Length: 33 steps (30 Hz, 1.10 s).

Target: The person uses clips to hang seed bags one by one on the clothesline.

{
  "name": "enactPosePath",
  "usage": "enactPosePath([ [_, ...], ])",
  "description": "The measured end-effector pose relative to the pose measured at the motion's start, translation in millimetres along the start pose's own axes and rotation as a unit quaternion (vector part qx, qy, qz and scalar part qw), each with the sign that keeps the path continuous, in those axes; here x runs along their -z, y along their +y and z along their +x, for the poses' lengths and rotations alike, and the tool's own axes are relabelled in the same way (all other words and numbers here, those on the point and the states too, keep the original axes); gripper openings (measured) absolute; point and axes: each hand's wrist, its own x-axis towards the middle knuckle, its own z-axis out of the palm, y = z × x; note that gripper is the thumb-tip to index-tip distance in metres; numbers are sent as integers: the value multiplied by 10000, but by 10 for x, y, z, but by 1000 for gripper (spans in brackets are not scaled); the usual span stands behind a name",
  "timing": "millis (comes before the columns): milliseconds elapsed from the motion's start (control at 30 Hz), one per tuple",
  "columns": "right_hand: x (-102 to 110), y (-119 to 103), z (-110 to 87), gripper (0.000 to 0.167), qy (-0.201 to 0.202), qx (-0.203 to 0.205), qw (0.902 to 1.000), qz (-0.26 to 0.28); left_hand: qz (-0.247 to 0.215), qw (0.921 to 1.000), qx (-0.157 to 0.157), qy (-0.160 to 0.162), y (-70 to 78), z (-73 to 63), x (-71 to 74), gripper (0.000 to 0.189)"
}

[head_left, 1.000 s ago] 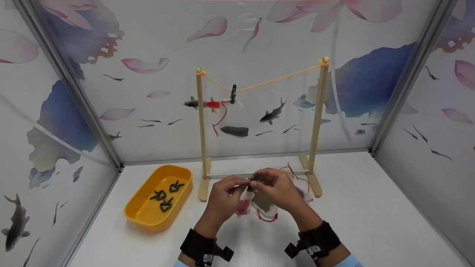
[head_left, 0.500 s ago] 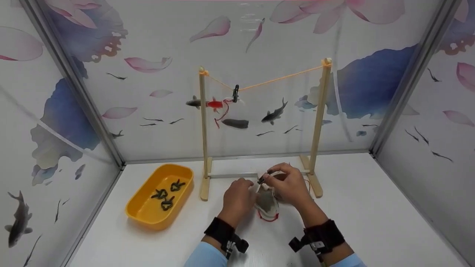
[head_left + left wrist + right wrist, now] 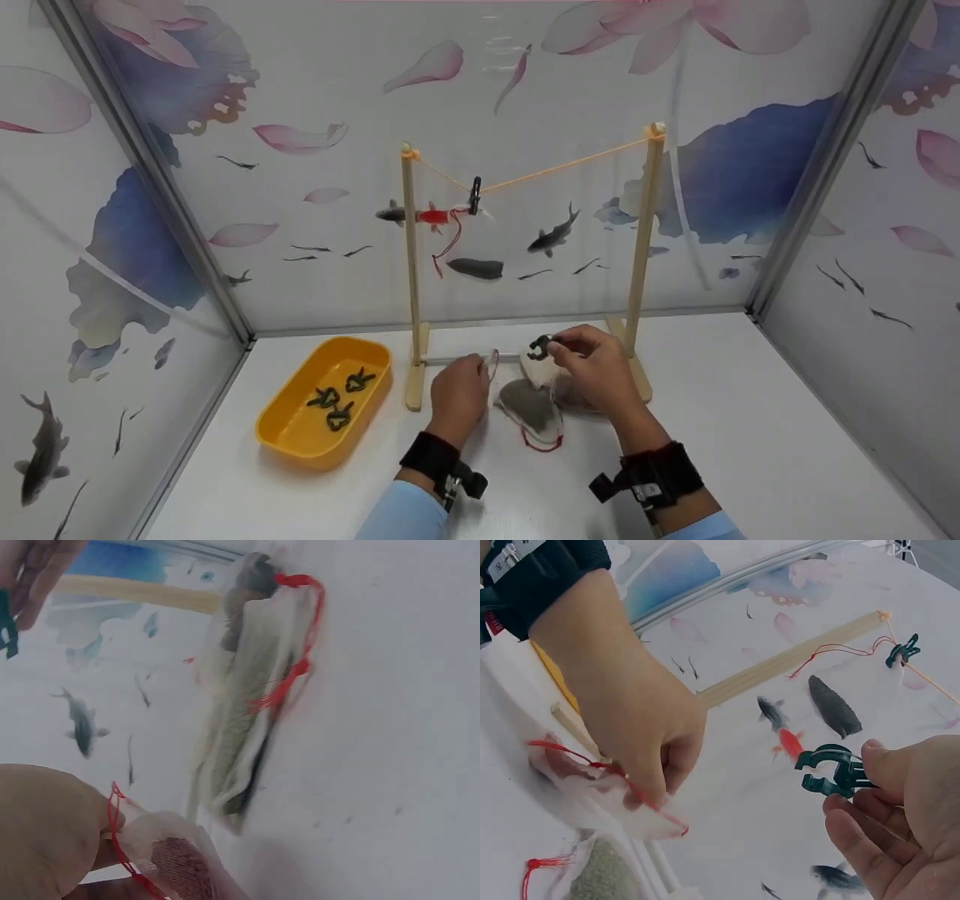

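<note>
My left hand (image 3: 459, 394) pinches the top of a small sheer drawstring pouch (image 3: 184, 862) with a red cord and reddish-brown contents. In the head view that hand largely hides the pouch. My right hand (image 3: 604, 371) holds a dark green spring clip (image 3: 840, 771) between thumb and fingers, with the clip's mouth pointing away from the palm. On the table between the hands lies a pouch with grey-green contents (image 3: 529, 405), and other pouches lie partly under my right hand. A sheer pouch with dark contents (image 3: 834, 709) hangs from a clip (image 3: 475, 196) on the orange string.
The orange string (image 3: 566, 161) sags between two wooden posts (image 3: 645, 240) standing on feet at the back. A yellow tray (image 3: 281, 439) at the left contains several dark green clips (image 3: 339, 415). Printed panels enclose the table's back and sides.
My hands, close together a second ago, have moved apart. The left one has lifted the reddish pouch from the table; the right one has drawn away with the clip.
</note>
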Motion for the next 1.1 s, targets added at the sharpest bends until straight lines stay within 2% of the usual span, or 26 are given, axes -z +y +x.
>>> enactPosePath([
  [100,41,-128,101,11,14,217,9997,85,-615,9960,542,352,-75,111,296,22],
  [167,65,-267,202,12,41,505,9987,-75,-1095,9885,858,589,-110,197,543,29],
  [233,86,-453,336,12,93,892,9953,-375,-1529,9791,978,922,-128,292,800,32],
  [333,113,-802,566,14,218,1484,9859,-746,-1915,9675,907,1382,-109,483,1185,36],
  [400,117,-1067,726,15,299,1812,9796,-817,-1921,9641,776,1660,-63,641,1411,37],
  [500,83,-1445,965,18,409,2142,9727,-788,-1728,9643,578,1920,46,878,1700,37],
  [600,0,-1760,1204,21,503,2324,9678,-828,-1385,9676,290,2089,186,1090,1909,35],
  [733,-147,-2048,1469,24,572,2358,9653,-969,-1001,9717,-101,2138,389,1306,2072,32],
  [867,-312,-2151,1630,25,507,2201,9656,-1287,-715,9774,-202,1978,554,1443,2103,31],
  [1000,-446,-2112,1699,28,358,2048,9629,-1722,-545,9837,-176,1702,653,1478,2075,30],
  [1100,-494,-2078,1728,27,371,1984,9621,-1833,-533,9855,-162,1600,678,1470,2053,30],
])
